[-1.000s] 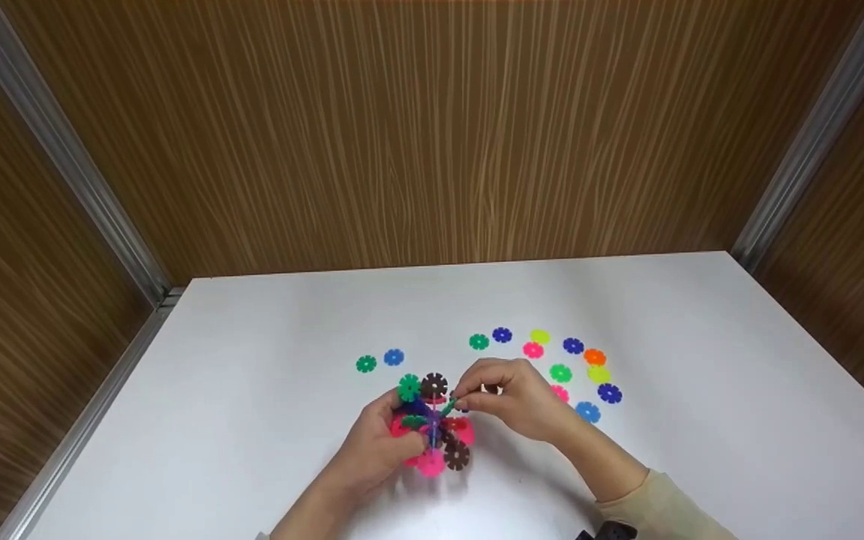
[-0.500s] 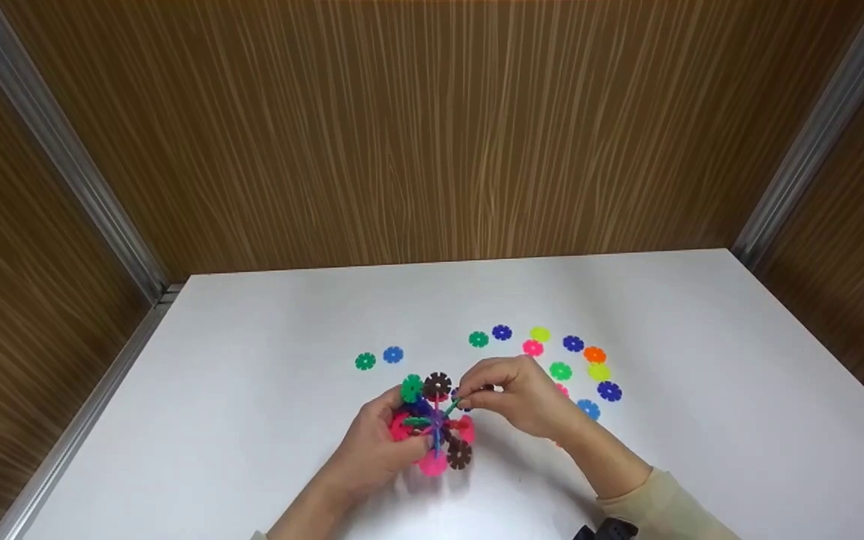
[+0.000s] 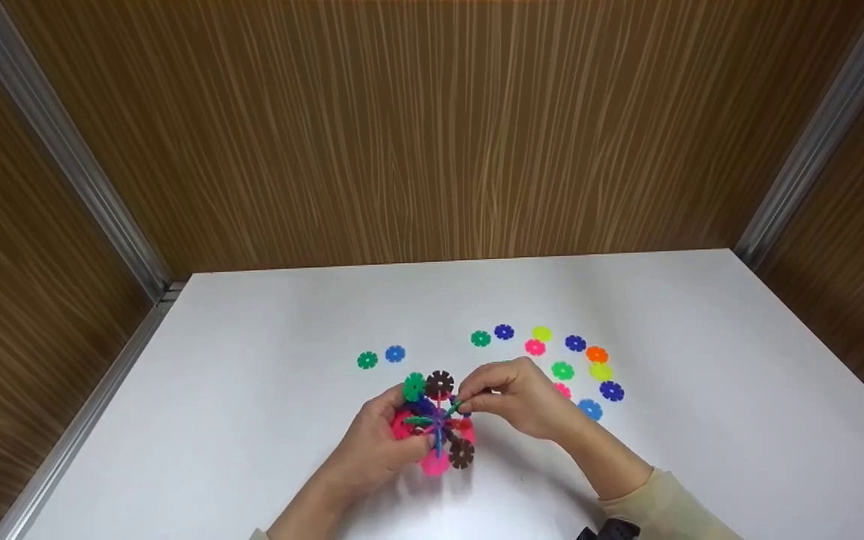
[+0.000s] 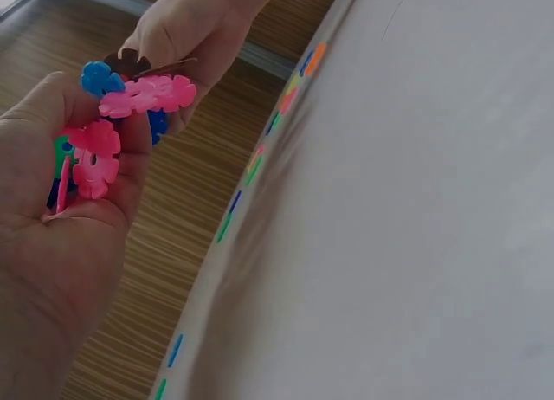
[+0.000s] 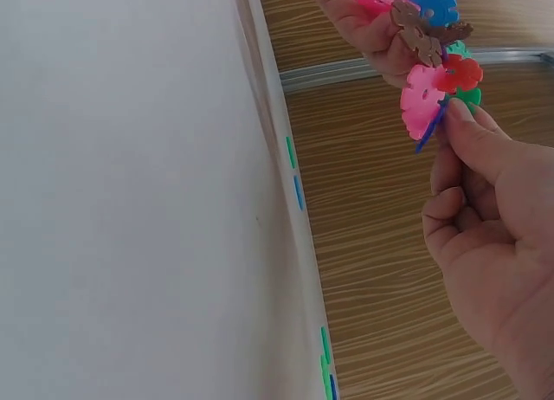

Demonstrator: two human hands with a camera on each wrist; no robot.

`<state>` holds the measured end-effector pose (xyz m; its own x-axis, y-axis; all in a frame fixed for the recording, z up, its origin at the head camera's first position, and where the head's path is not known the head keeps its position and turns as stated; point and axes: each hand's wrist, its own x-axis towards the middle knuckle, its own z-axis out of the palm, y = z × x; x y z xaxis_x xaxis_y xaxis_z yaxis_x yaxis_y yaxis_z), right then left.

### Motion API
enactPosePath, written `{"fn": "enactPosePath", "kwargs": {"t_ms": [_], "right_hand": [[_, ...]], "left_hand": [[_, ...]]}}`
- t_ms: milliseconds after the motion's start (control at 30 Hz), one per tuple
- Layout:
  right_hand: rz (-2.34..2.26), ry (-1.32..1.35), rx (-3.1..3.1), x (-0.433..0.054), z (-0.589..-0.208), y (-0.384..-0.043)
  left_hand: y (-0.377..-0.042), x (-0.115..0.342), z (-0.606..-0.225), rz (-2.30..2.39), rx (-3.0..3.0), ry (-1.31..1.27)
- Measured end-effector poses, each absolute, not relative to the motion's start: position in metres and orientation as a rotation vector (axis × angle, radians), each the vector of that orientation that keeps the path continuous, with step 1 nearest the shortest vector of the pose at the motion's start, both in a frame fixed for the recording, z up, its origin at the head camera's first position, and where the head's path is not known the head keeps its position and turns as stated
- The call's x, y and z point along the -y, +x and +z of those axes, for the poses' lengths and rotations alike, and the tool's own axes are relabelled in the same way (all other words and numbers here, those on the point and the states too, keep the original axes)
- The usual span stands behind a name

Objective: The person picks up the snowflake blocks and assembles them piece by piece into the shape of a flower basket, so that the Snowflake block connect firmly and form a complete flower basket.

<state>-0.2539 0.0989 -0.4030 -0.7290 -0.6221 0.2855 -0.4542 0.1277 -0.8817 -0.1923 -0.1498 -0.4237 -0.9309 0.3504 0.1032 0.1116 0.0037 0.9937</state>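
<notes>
Cluster of interlocked, notched plastic discs in many colours (image 3: 437, 421): it is held up above a smooth white bench (image 3: 252, 360), between the person's left hand (image 3: 381, 444) and right hand (image 3: 526, 397). The left hand clasps it from the left side, fingers curled round it and thumb at the lower front, near a bright pink disc (image 3: 434, 463). The right hand pinches a dark green disc (image 3: 453, 410), seen edge-on at the upper right of the cluster, between thumb and fingertips; its slot is too small to make out. A dark brown disc (image 3: 439, 383) stands at the top, and a second brown disc (image 3: 461, 454) sits at the lower right.

Beyond the left hand, a flat green disc (image 3: 367, 360) and a mid-blue disc (image 3: 395, 353) lie near each other. Farther right spreads a looser scatter, including an orange disc (image 3: 597, 354), a light green disc (image 3: 562, 370) and a sky-blue disc (image 3: 590, 409). One loose pink disc (image 3: 564, 389) is partly hidden by the right hand.
</notes>
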Motion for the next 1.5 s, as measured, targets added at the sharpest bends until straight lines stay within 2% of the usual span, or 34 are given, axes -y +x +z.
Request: {"fn": "enactPosePath", "kwargs": {"t_ms": [233, 600, 767, 900, 1067, 1500], "right_hand": [[-1.624, -1.031, -2.344, -0.098, -0.400, -0.255], [-1.511, -0.977, -2.444, -0.098, -0.398, -0.247], [-1.513, -0.945, -2.453, -0.094, -0.399, -0.245], [-1.512, -1.026, -2.499, -0.091, -0.402, -0.246], [-1.506, -1.198, -2.508, -0.089, -0.408, -0.248], [-1.573, -1.170, -2.507, -0.092, -0.408, -0.251]], "left_hand": [[-0.194, 0.148, -0.425, 2.093, -2.050, 0.399], [-0.195, 0.146, -0.428, 2.162, -2.119, 0.372], [-0.192, 0.144, -0.426, 2.246, -1.948, 0.399], [-0.191, 0.144, -0.425, 2.325, -1.812, 0.482], [-0.194, 0.141, -0.428, 2.313, -1.928, 0.522], [-0.197, 0.142, -0.428, 2.425, -2.057, 0.176]]}}
